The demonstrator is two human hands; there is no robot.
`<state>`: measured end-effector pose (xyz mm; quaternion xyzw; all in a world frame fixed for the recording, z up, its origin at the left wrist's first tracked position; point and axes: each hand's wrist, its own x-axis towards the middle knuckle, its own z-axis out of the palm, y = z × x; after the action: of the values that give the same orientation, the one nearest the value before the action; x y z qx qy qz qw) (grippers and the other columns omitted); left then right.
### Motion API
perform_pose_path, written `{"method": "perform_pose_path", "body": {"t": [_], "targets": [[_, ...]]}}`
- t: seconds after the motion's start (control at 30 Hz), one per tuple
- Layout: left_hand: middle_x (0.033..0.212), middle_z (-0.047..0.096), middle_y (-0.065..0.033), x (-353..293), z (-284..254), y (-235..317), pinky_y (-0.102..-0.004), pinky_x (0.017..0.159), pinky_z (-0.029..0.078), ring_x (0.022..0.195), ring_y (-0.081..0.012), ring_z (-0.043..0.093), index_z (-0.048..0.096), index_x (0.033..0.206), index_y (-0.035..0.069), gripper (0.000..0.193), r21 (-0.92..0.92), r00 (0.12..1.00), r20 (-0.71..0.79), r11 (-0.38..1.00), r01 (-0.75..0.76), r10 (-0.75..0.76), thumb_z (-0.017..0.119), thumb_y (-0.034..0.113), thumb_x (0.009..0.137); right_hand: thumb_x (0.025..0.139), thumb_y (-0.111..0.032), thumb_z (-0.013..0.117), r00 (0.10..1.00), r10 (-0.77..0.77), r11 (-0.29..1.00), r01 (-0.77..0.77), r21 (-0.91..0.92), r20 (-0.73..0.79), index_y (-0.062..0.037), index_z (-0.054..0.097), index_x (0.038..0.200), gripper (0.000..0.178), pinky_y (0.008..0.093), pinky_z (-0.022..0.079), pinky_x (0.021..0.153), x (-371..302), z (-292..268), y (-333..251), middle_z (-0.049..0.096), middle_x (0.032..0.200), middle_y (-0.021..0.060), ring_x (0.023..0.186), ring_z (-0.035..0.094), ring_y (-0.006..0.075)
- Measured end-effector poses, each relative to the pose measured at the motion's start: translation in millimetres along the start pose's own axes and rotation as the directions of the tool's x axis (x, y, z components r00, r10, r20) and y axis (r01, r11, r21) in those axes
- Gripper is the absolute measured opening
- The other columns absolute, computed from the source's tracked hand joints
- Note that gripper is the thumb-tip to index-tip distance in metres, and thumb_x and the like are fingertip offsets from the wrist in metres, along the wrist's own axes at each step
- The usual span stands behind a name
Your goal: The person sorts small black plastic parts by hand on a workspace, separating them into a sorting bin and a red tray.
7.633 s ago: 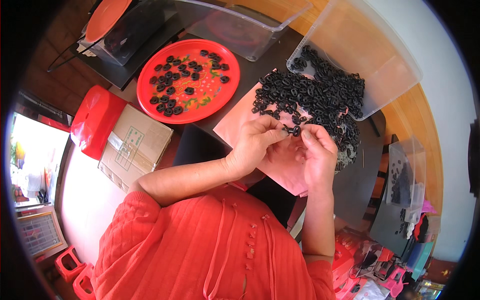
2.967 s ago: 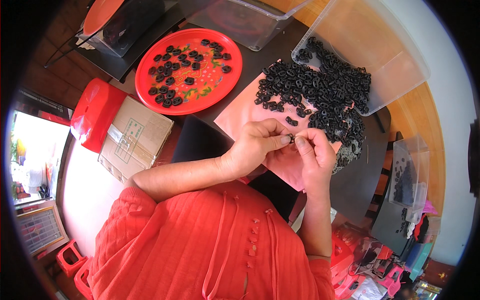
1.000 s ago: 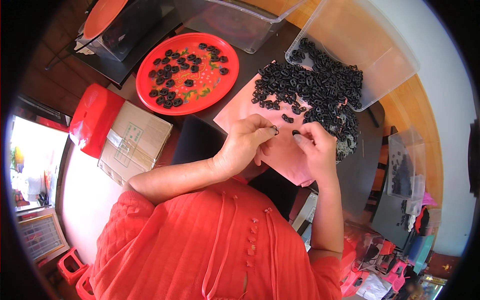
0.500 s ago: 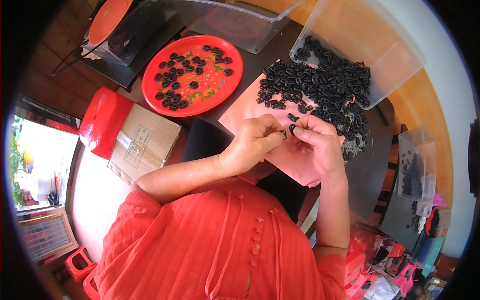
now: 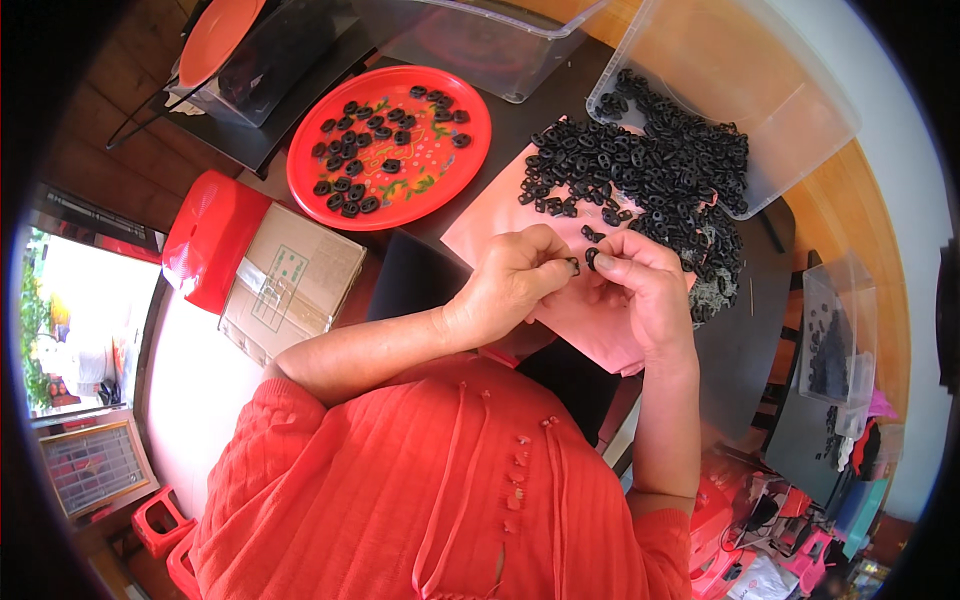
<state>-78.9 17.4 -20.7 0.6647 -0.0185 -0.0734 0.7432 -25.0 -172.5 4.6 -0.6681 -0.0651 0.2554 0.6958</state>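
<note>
My left hand (image 5: pixel 515 280) and my right hand (image 5: pixel 645 290) meet fingertip to fingertip over a pink sheet (image 5: pixel 500 220) on the dark table. Each pinches a small black plastic part (image 5: pixel 590 258) between thumb and fingers; the two pieces are close together. Just beyond the hands lies a heap of several black plastic parts (image 5: pixel 650 170), spilling from the sheet into a clear tub. A round red tray (image 5: pixel 390 145) with several of the same black pieces sits to the left, apart from the hands.
A clear plastic tub (image 5: pixel 780 110) lies behind the heap, another clear tub (image 5: pixel 480 50) beyond the tray. A cardboard box (image 5: pixel 290 280) and a red bag (image 5: pixel 205 245) sit at the left. A small clear container (image 5: pixel 830 340) stands at right.
My hands stayed over the pink sheet and came together again, fingertips now touching around a small black part. The view shifted slightly.
</note>
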Motion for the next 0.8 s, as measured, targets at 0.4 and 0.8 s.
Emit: {"method": "perform_pose_path", "body": {"t": [0.4, 0.8], "targets": [[0.073, 0.060, -0.0027, 0, 5, -2, -0.0199, 0.047, 0.045, 0.058, -0.0070, 0.056, 0.060, 0.095, -0.001, 0.011, -0.104, 0.999, -0.014, 0.994, 0.043, -0.045, 0.061, 0.010, 0.092, 0.087, -0.011, 0.067, 0.998, -0.052, 0.999, 0.052, -0.013, 0.034, -0.0003, 0.066, 0.089, 0.011, 0.0220, 0.044, 0.063, 3, 0, 10, 0.063, 0.078, 0.0004, 0.067, 0.056, 0.0077], [0.096, 0.063, -0.0028, -5, -1, -1, -0.0230, 0.071, 0.052, 0.083, -0.0081, 0.060, 0.061, 0.117, -0.001, 0.037, -0.270, 0.975, 0.178, 0.959, -0.084, 0.136, 0.070, -0.009, 0.081, 0.087, -0.009, 0.065, 0.991, 0.011, 0.999, -0.016, 0.037, 0.133, 0.0025, 0.065, 0.091, 0.012, 0.0226, 0.046, 0.068, -7, -1, -1, 0.063, 0.080, 0.0024, 0.071, 0.057, 0.0092]]}}
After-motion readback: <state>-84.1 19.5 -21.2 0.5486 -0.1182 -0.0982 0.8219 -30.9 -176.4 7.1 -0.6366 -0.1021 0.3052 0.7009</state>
